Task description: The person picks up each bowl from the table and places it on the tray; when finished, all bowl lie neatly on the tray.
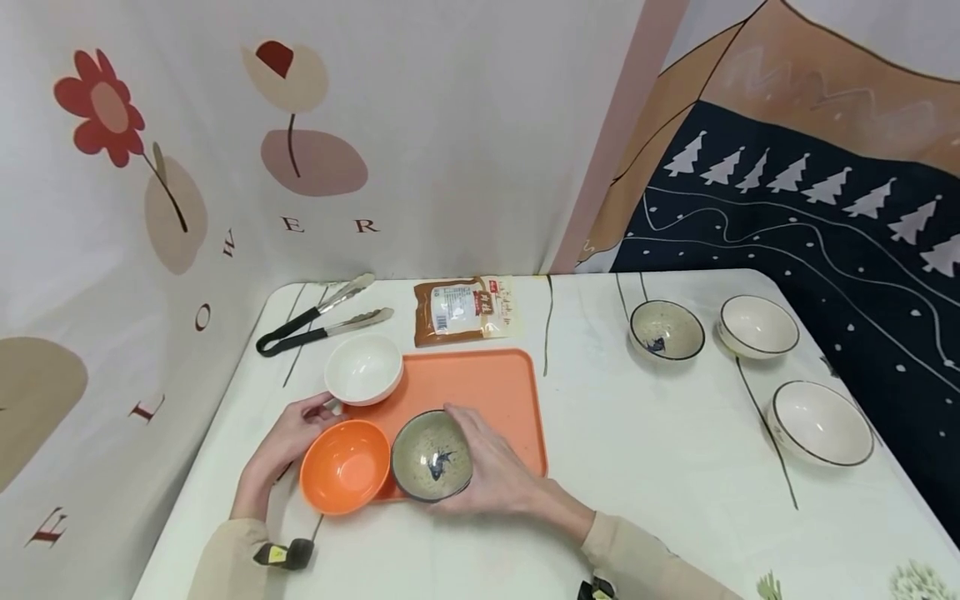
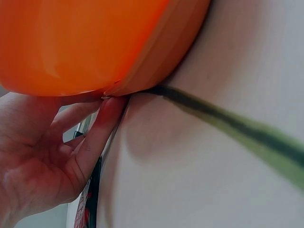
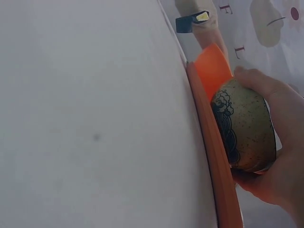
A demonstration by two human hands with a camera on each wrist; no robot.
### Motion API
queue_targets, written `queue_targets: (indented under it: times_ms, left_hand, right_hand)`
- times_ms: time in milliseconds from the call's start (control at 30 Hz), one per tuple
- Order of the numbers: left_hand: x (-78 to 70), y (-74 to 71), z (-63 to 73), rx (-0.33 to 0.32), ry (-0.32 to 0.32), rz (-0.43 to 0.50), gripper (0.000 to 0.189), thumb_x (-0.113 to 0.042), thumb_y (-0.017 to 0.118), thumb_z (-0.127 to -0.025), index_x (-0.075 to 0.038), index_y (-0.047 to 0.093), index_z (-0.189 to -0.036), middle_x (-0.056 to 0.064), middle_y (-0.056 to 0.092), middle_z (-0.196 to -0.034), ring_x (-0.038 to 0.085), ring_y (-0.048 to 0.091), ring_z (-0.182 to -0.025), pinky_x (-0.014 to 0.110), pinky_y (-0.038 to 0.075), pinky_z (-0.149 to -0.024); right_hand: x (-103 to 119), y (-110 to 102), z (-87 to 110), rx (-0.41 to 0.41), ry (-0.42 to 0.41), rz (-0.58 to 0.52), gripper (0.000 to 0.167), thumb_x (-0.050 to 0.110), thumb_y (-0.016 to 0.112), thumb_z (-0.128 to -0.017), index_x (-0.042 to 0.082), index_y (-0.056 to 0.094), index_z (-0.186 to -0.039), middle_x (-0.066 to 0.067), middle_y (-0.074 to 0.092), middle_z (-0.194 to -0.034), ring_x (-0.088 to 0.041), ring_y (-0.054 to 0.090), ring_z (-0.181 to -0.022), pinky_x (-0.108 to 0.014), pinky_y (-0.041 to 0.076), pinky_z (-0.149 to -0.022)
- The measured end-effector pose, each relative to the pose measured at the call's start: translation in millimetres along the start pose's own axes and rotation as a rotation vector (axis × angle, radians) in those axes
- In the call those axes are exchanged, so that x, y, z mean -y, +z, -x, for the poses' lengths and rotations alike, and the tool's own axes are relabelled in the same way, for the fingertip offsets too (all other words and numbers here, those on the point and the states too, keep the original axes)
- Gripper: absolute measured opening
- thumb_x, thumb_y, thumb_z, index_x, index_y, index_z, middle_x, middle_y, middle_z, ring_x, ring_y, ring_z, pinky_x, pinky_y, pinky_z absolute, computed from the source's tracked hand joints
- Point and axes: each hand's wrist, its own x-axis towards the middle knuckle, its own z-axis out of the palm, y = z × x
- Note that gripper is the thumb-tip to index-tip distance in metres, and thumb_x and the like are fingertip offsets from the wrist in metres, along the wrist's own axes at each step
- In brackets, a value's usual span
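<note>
My left hand (image 1: 298,429) is at the back-left side of a glossy orange bowl (image 1: 347,467), its fingers (image 2: 102,126) bent against the bowl's outer wall and underside. The orange bowl overlaps the left edge of an orange tray (image 1: 480,379). My right hand (image 1: 495,467) grips a speckled grey-green bowl (image 1: 432,457) with a dark blue drawing inside, thumb and fingers spread round its right side. That bowl is over the tray's front part, beside the orange one. A white bowl (image 1: 364,369) sits at the tray's back-left corner, near my left fingertips.
Black-handled metal tongs (image 1: 326,319) lie at the back left. A brown-and-clear food packet (image 1: 465,310) is behind the tray. On the right stand a small speckled bowl (image 1: 667,331) and two dark-rimmed white bowls, one farther back (image 1: 759,327), one nearer (image 1: 821,423). Printed curtains border the table.
</note>
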Motion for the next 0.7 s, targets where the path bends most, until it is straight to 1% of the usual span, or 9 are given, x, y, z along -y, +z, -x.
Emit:
queue_targets:
  times_ms: [100, 233, 433, 533, 700]
  left_hand:
    - [-0.3, -0.1, 0.0, 0.001, -0.003, -0.001, 0.065, -0.020, 0.065, -0.097, 0.003, 0.040, -0.153, 0.017, 0.061, -0.111, 0.022, 0.056, -0.090, 0.026, 0.049, -0.076]
    - [-0.6, -0.9, -0.1, 0.006, -0.001, -0.002, 0.066, -0.021, 0.064, -0.097, 0.003, 0.039, -0.153, 0.017, 0.060, -0.110, 0.022, 0.056, -0.089, 0.027, 0.048, -0.075]
    - [0.1, -1.1, 0.2, 0.008, 0.007, 0.005, 0.067, -0.021, 0.065, -0.097, 0.004, 0.038, -0.153, 0.017, 0.061, -0.112, 0.021, 0.056, -0.089, 0.026, 0.049, -0.075]
    - [0.1, -1.4, 0.1, 0.008, 0.009, 0.010, 0.067, -0.021, 0.065, -0.097, 0.004, 0.038, -0.153, 0.018, 0.060, -0.112, 0.021, 0.056, -0.090, 0.026, 0.049, -0.075]
    - [2.1, -1.4, -1.7, 0.008, -0.008, 0.007, 0.066, -0.020, 0.064, -0.097, 0.003, 0.037, -0.154, 0.018, 0.060, -0.113, 0.022, 0.055, -0.093, 0.027, 0.049, -0.075]
  right_hand:
    - [0.4, 0.4, 0.0, 0.005, -0.016, 0.011, 0.124, 0.052, 0.092, -0.064, 0.006, 0.025, -0.158, -0.006, 0.041, -0.154, -0.020, 0.050, -0.135, -0.049, 0.045, -0.109]
    - [1.6, -0.2, 0.8, 0.017, -0.022, 0.026, 0.127, 0.054, 0.092, -0.064, 0.006, 0.023, -0.159, -0.007, 0.039, -0.156, -0.021, 0.048, -0.138, -0.050, 0.044, -0.110]
    - [4.8, -1.3, 3.5, 0.067, 0.013, 0.034, 0.130, 0.055, 0.091, -0.064, 0.011, 0.018, -0.162, -0.007, 0.033, -0.160, -0.022, 0.043, -0.143, -0.054, 0.039, -0.113]
    - [5.7, -1.5, 3.8, 0.076, 0.016, 0.040, 0.132, 0.055, 0.092, -0.064, 0.013, 0.016, -0.162, -0.007, 0.032, -0.161, -0.022, 0.042, -0.145, -0.054, 0.038, -0.114]
    - [7.5, -7.0, 4.5, 0.098, 0.026, 0.015, 0.137, 0.056, 0.092, -0.064, 0.016, 0.008, -0.164, -0.010, 0.027, -0.164, -0.026, 0.039, -0.147, -0.054, 0.038, -0.113]
